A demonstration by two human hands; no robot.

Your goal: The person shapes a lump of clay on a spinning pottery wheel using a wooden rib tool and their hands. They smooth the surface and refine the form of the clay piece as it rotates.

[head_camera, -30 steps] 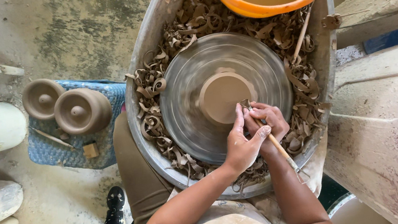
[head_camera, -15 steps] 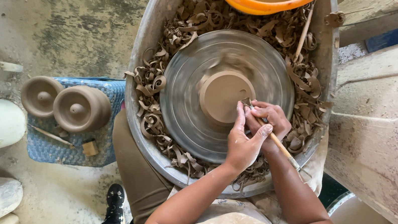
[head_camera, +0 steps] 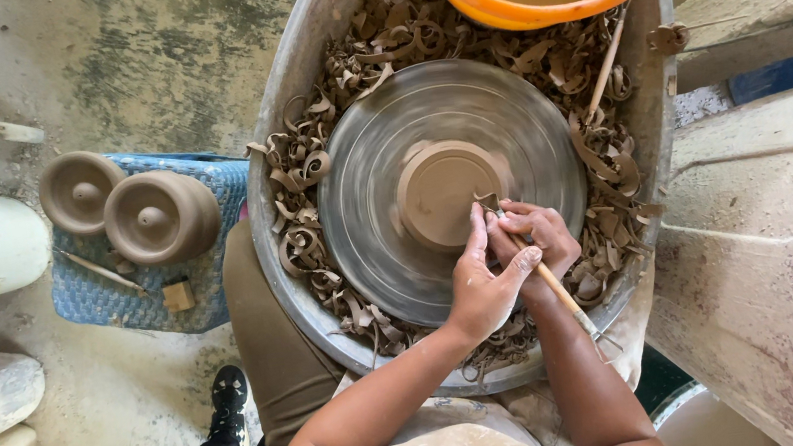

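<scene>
Splash pan [head_camera: 293,266]: a large grey metal basin is seen around the wheel; it is heaped with curled brown clay trimmings [head_camera: 304,169] on the left, far and right sides.
Wheel head [head_camera: 369,206]: the round metal disc is blurred by spinning at the middle of the pan.
Orange bucket [head_camera: 531,5]: it is set at the far edge of the pan, filled with muddy water.
Blue mat [head_camera: 221,275]: it is laid on the floor to the left of the pan; two finished clay pieces [head_camera: 159,217] and a small wooden block are carried on it.
Clay piece [head_camera: 438,193]: it is centred upside down on the wheel, its foot turned up.
Progress: much clay has already been shaved off, judging from the heaped trimmings; the piece is not yet lifted from the wheel, so the trimming appears well advanced but unfinished.
Right hand [head_camera: 545,240]: it is closed around the wooden-handled trimming tool [head_camera: 546,275], whose metal end is pressed against the near right edge of the clay piece.
Left hand [head_camera: 485,288]: it is laid against the right hand, the forefinger stretched along the tool head toward the clay, the other fingers curled loosely; nothing of its own is held.
</scene>
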